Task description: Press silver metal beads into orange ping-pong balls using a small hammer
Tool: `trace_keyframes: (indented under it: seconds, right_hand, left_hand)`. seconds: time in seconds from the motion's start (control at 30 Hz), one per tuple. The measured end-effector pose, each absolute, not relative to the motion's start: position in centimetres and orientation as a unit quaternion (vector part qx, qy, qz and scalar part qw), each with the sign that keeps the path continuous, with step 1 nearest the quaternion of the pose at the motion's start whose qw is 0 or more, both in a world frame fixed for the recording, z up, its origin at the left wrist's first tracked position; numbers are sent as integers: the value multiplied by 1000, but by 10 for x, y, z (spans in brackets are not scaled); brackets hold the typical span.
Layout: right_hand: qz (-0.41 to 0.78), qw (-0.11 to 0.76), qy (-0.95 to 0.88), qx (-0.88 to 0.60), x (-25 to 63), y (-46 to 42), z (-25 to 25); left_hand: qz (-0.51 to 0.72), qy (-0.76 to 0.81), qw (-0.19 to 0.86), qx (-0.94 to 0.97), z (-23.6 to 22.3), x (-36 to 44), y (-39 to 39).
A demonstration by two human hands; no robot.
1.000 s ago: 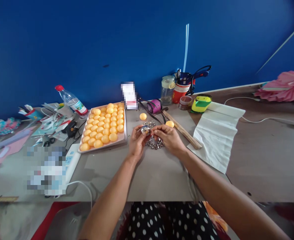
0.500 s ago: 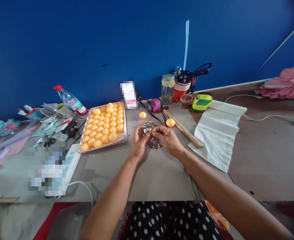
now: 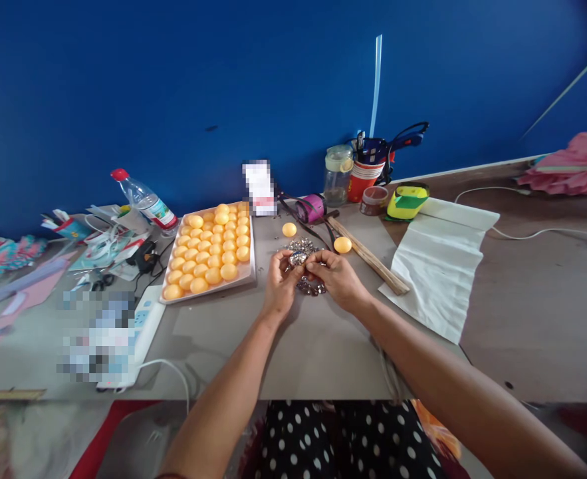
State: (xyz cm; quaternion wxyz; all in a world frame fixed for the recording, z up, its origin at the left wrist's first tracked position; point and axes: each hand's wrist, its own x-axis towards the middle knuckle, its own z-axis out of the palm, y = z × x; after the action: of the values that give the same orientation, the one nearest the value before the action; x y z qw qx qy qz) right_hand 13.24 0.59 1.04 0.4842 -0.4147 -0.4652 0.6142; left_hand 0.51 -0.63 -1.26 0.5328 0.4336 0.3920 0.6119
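Near the middle of the table, my left hand (image 3: 279, 287) grips a small shiny silver piece (image 3: 298, 257), its fingers curled around it. My right hand (image 3: 341, 278) meets it from the other side, thumb and forefinger pinched at the piece's edge. Whether something tiny sits in that pinch cannot be made out. Under and behind the fingers lie many loose shiny silver bits (image 3: 315, 288), partly hidden by the hands. One orange ball (image 3: 288, 229) rests just behind them, and another orange ball (image 3: 342, 245) is beyond my right hand.
A white tray (image 3: 251, 271) full of orange balls stands left. A wooden stick (image 3: 377, 261) and white cloth (image 3: 435, 266) lie right. Behind are a purple roll (image 3: 311, 208), clear jar (image 3: 338, 176), red cups (image 3: 365, 181) and yellow-green roll (image 3: 407, 201). A power strip (image 3: 146, 319) and bottle (image 3: 148, 203) are left.
The whole view has shifted slightly, with things sitting a little further right. Both hands keep nearly the same pose at the silver piece.
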Motion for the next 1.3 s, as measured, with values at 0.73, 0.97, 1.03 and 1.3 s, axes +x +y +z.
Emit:
trace_keyframes:
  seconds: [0.73,0.97,1.03,1.3]
  right_hand:
    - [628,507,-414,-421,123,2,8]
    - [601,505,-454,-421,133,10,14]
    - [546,495,-512,-442,142,16,14]
    - [88,202,-775,-593,160,24,-1]
  left_hand:
    - [609,424,457,490,-5,7,-14]
    - [608,396,549,416,-7,8,-7]
    - [618,387,572,375,-4,8,-6]
    - [634,370,593,331,2,3,-3]
